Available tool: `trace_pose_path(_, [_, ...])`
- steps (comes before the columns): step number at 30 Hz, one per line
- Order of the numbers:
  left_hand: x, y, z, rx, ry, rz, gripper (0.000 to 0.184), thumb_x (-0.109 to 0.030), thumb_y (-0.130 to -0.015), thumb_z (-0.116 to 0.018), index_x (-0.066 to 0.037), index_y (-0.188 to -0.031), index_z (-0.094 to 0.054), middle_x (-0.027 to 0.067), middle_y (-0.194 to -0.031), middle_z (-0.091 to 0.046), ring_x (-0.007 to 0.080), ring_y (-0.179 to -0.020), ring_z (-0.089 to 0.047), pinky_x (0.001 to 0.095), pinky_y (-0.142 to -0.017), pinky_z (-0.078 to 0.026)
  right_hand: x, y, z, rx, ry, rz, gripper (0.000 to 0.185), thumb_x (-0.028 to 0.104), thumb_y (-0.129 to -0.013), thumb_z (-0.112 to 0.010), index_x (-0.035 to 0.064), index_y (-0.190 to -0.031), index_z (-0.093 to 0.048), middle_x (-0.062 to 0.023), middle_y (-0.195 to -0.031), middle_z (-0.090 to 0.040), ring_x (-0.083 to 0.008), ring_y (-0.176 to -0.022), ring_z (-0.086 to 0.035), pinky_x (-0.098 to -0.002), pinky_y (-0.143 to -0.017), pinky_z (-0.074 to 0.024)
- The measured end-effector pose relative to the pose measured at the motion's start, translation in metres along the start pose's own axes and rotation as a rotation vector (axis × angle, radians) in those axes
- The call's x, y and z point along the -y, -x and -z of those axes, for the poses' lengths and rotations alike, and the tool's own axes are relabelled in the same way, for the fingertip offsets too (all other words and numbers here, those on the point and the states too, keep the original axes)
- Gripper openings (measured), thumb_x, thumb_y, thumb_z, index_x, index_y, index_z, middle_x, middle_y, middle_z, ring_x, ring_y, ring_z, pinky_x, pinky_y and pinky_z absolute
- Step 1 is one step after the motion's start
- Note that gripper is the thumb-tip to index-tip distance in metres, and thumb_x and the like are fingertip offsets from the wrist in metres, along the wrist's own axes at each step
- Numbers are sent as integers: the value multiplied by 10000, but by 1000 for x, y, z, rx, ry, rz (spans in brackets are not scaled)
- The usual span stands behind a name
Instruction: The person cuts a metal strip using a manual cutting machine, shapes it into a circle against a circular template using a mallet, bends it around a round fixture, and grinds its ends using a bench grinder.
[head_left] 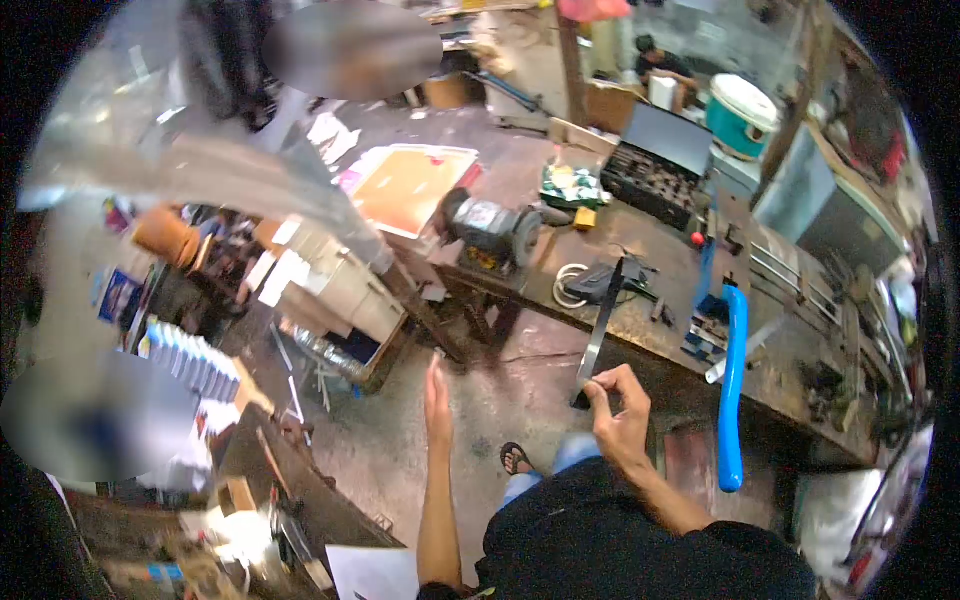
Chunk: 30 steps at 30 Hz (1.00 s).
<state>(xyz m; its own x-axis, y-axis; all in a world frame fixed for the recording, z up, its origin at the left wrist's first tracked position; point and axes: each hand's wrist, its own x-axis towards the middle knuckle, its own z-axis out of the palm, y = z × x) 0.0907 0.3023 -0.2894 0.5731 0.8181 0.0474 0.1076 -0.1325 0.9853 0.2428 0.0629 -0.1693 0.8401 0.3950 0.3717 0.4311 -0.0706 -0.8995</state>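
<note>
My right hand (618,408) pinches the lower end of a long, narrow flat metal strip (604,322). The strip points up and away, shiny near my fingers and dark towards its tip. I cannot tell whether it is a ruler or a blade. My left hand (438,402) is out in front with its fingers straight and together, seen edge-on, and holds nothing. Beyond the strip, a grey power tool (592,284) with a pale coiled cord lies on the workbench (655,345).
A bench grinder (488,230) sits at the bench's left corner. A blue tube (735,390) stands out along the bench's front edge. Boxes (335,285) are at left. A white-lidded teal cooler (742,115) and a seated person (665,70) are at the back.
</note>
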Motion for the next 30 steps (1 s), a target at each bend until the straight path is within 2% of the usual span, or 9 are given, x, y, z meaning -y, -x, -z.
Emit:
trace_pose_path(5, [20,-163,-80,207,44,-35,756,-590,-1033,-188,-82,-1579,-69,94,-1648,-87,276,-1516,-64,437,-1223,-70,8,-39,4,-107,156,-30,104,-8,-824,-710,-2,-835,-606,-107,-793,-603,-226,-718,-615,-326,-662,-482])
trace_pose_path(9, [73,-230,-136,268,365,70,771,-618,-1019,-184,-127,-1580,14,96,-1652,32,265,-1520,14,425,-1228,-41,-12,-74,4,-144,319,17,137,-15,-809,-724,-9,-828,-589,-120,-793,-586,-261,-720,-599,-330,-672,-476])
trace_pose_path(18, [108,-220,-163,189,253,17,575,-249,-1091,-241,-66,-1569,21,102,-1648,-35,225,-1514,-49,345,-1224,-24,-104,-187,-28,-20,438,73,147,10,-824,-702,-18,-850,-560,-150,-818,-519,-338,-729,-569,-395,-629,-455])
trace_pose_path(19, [117,-216,-153,162,-40,91,570,-219,-1083,-251,-56,-1571,-6,104,-1648,-34,230,-1512,-72,355,-1226,-40,-115,-196,-35,16,471,12,148,63,-829,-696,10,-869,-563,-150,-868,-546,-368,-845,-574,-446,-677,-468])
trace_pose_path(20, [88,-211,-154,199,134,161,713,-497,-1067,-196,-28,-1560,16,113,-1647,26,240,-1518,7,366,-1221,-14,-120,-199,-40,29,459,1,148,63,-829,-696,10,-869,-563,-150,-868,-546,-368,-845,-574,-446,-677,-468])
trace_pose_path(21, [69,-210,-149,180,132,163,713,-497,-1067,-196,-28,-1560,16,113,-1647,26,240,-1518,7,366,-1221,-14,-125,-206,-44,69,525,-34,151,80,-835,-688,12,-876,-559,-151,-877,-547,-369,-854,-576,-451,-684,-474])
trace_pose_path(25, [10,-216,-96,412,-359,160,461,-339,-965,-610,-74,-1342,-585,151,-1251,-658,223,-1159,-631,366,-947,-504,-164,-228,-72,187,667,-57,149,135,-852,-653,22,-881,-559,-141,-919,-550,-354,-925,-579,-470,-694,-495])
trace_pose_path(28, [-42,-209,-56,685,-460,-74,316,-218,-854,-743,-57,-1122,-696,84,-943,-743,189,-882,-720,332,-728,-562,-180,-229,-87,259,789,-158,152,145,-852,-621,20,-928,-578,-141,-953,-552,-348,-969,-573,-488,-708,-508])
trace_pose_path(30, [-71,-212,-45,1222,-465,212,297,-201,-821,-775,-46,-1068,-720,101,-954,-740,180,-887,-705,342,-797,-570,-184,-225,-89,217,734,-93,134,92,-822,-640,-3,-864,-555,-175,-917,-551,-380,-885,-580,-486,-692,-491])
